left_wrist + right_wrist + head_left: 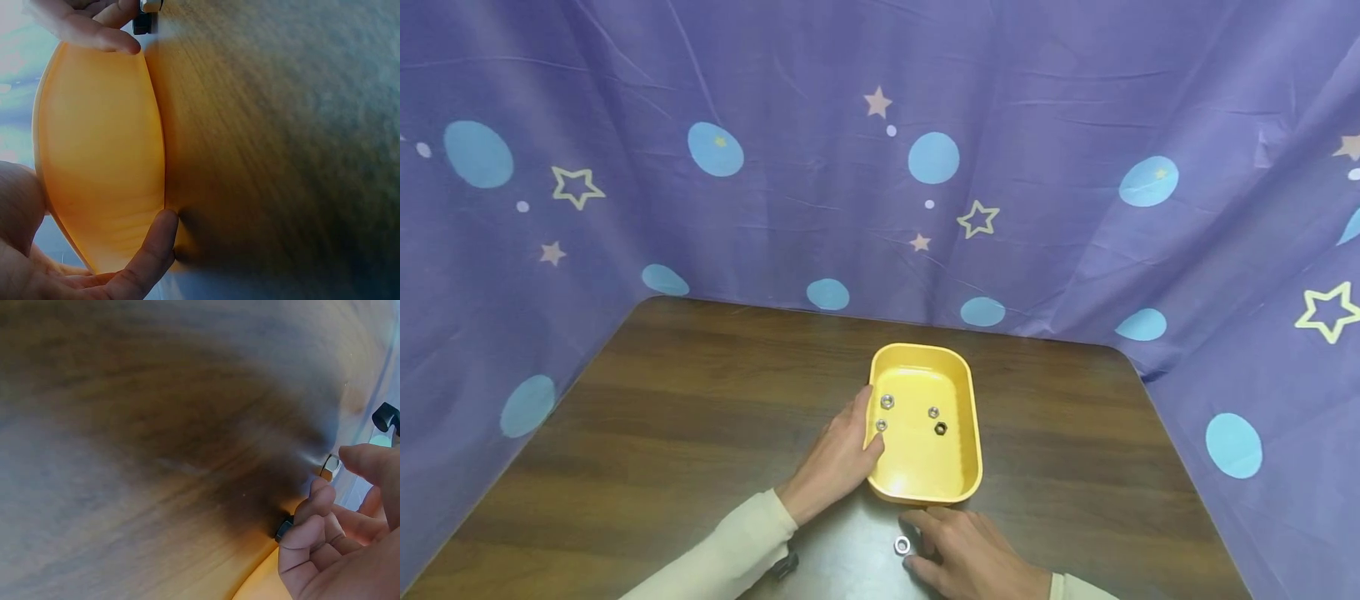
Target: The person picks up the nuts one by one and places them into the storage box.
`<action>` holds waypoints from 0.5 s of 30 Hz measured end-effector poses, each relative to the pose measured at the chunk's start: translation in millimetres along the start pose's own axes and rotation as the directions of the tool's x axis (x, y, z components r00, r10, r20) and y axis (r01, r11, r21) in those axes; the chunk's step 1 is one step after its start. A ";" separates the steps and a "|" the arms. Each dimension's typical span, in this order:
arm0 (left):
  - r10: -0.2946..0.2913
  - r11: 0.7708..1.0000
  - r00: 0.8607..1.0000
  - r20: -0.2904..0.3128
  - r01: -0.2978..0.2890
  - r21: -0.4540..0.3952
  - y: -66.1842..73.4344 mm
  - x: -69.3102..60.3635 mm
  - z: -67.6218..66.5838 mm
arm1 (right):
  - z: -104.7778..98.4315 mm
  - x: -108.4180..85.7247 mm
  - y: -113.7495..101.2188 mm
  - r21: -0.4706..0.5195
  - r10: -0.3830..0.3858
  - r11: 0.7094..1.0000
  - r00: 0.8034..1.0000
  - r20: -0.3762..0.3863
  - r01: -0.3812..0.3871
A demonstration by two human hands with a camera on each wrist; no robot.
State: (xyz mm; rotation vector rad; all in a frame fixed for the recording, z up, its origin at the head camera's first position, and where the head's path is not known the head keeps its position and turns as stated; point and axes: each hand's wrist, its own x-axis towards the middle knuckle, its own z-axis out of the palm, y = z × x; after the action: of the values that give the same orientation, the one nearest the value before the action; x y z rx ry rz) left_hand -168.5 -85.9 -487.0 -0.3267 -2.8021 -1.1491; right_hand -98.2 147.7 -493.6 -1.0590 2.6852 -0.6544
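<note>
My left hand [842, 454] grips the left wall of a yellow tray [976, 433], thumb over the rim and fingers along the outside. Inside the tray lie a larger silver nut [887, 402], two smaller silver nuts [882, 425] and a black nut [941, 428]. Just in front of it, my right hand [973, 550] is low over the table. A silver hex nut [902, 546] sits between its parted thumb and index fingertips; contact is unclear. Another black nut [284, 529] shows beside the other, bent fingers in the right wrist view, hidden from the head view.
The brown wooden table [737, 400] has rounded far corners. A purple curtain [820, 192] with stars and blue dots surrounds its back and sides. A small black object [785, 565] shows by the left sleeve.
</note>
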 end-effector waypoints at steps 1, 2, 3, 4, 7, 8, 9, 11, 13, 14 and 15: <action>0.002 1.000 1.000 0.000 -0.002 -0.002 0.3 -0.1 0.2 | 0.5 0.9 0.1 -0.002 -0.001 1.000 1.000 0.001 0.001; 0.004 1.000 1.000 -0.001 -0.004 -0.002 0.7 -0.2 0.5 | 0.8 1.7 0.2 -0.002 -0.003 1.000 1.000 0.004 0.003; 0.004 1.000 1.000 0.000 -0.004 -0.005 0.9 -0.4 0.8 | 1.1 2.6 0.3 -0.003 -0.005 1.000 1.000 0.003 0.005; 0.006 1.000 1.000 -0.001 -0.006 -0.007 1.3 -0.6 0.8 | 1.6 3.4 0.5 -0.006 -0.010 1.000 1.000 0.001 0.010; 0.008 1.000 1.000 -0.001 -0.008 -0.010 2.1 -0.7 0.8 | 2.8 4.8 0.8 -0.023 -0.039 0.999 0.999 -0.021 0.039; 0.007 1.000 1.000 0.000 -0.007 -0.010 2.2 -0.7 0.8 | 3.0 5.1 0.7 -0.032 -0.050 0.998 0.998 -0.030 0.049; 0.006 1.000 1.000 0.001 -0.006 -0.008 2.1 -0.6 0.7 | 3.0 5.4 0.7 -0.034 -0.051 0.998 0.998 -0.031 0.050; 0.003 1.000 1.000 0.001 -0.003 -0.004 1.8 -0.4 0.6 | 3.1 5.9 0.5 -0.045 -0.059 0.997 0.998 -0.034 0.058; 0.000 1.000 1.000 0.003 0.000 0.000 1.4 -0.3 0.5 | 3.1 6.7 0.2 -0.045 -0.060 0.997 0.998 -0.030 0.059; -0.002 1.000 1.000 0.003 0.002 0.004 1.0 -0.3 0.5 | 3.0 6.8 -0.1 -0.042 -0.061 0.997 0.998 -0.029 0.060; -0.003 1.000 1.000 0.003 0.003 0.005 0.6 -0.3 0.4 | 3.1 7.1 -0.4 -0.033 -0.057 0.998 0.998 -0.022 0.056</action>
State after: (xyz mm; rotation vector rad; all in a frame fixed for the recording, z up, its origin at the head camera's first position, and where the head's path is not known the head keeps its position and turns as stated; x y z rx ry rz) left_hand -168.1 -85.3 -487.0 -0.3247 -2.8084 -1.1429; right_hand -102.1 141.6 -496.2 -1.1466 2.7032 -0.6394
